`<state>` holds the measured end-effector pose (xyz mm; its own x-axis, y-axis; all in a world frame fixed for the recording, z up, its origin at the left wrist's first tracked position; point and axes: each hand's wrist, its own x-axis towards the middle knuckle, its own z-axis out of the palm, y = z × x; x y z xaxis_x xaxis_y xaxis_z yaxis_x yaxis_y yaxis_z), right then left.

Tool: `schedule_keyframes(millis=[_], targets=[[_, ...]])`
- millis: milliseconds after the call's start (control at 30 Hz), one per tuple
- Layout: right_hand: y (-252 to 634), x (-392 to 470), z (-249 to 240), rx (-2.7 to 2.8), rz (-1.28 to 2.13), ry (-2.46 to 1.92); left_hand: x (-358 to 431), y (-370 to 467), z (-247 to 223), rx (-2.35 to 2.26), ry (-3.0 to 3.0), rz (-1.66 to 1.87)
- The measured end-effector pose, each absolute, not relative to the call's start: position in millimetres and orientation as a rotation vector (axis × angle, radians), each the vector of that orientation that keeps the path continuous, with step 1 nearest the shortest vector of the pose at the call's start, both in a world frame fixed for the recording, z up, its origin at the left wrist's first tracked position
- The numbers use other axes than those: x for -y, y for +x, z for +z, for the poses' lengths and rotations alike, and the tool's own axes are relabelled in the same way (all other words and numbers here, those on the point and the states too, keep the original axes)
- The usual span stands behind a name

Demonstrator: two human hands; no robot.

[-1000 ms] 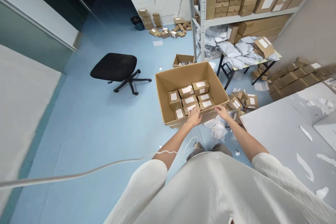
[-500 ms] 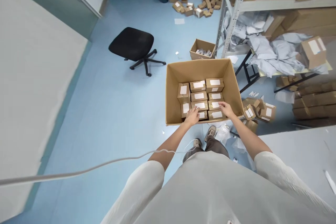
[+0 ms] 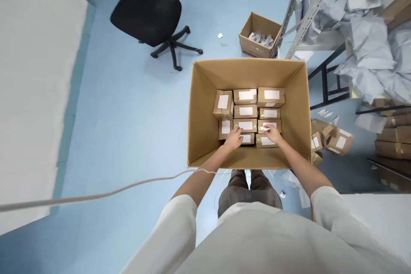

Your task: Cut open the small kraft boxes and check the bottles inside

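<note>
the left hand and right hand are reaching into a large open brown cardboard carton, seemingly sorting small white-labelled cardboard boxes inside, though i cannot tell if either grip is clamping, and lifting one is calling for a side hold.

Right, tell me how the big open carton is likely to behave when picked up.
The big open carton may feel heavy, as small boxes cover much of its bottom, though their contents are hidden. Its walls stand straight, so it looks fairly stiff. The boxes leave gaps along both sides, so they might slide if it tilts.
</note>
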<state>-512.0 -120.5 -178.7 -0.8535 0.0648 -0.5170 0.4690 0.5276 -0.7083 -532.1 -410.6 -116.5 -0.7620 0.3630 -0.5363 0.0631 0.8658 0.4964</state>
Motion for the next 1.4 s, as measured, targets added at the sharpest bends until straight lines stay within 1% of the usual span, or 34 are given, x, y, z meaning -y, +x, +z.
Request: schedule_keyframes(millis=[167,333,433,600,767,867,967,1233,1300,1400], targets=[[-516,124,-200,-2.357,-1.143,0.389,417,-550,-159,-2.364,0.244,0.649],[-528,143,-232,-2.346,-1.090,0.293,439,-569,-193,-2.394,0.006,0.676],[-543,172,-259,-2.336,-1.115,0.239,457,-584,-208,-2.426,-0.176,0.663],[-575,239,-298,-2.246,-1.253,0.158,482,-611,-230,-2.487,-0.393,0.684],[-608,300,-320,-2.293,-1.260,-0.212,492,-624,-252,-2.493,-0.548,0.743],[-623,319,-328,-2.322,-1.204,-0.343,493,-624,-259,-2.502,-0.573,0.774],[-627,322,-331,-2.306,-1.171,-0.348,491,-623,-262,-2.517,-0.590,0.801],[-593,315,-317,-2.302,-1.000,-0.324,478,-616,-261,-2.471,-0.731,0.863],[-587,318,-314,-2.287,-1.035,-0.288,476,-614,-259,-2.469,-0.782,0.872],[-583,319,-313,-2.270,-1.185,-0.199,475,-615,-257,-2.434,-0.895,0.847]])
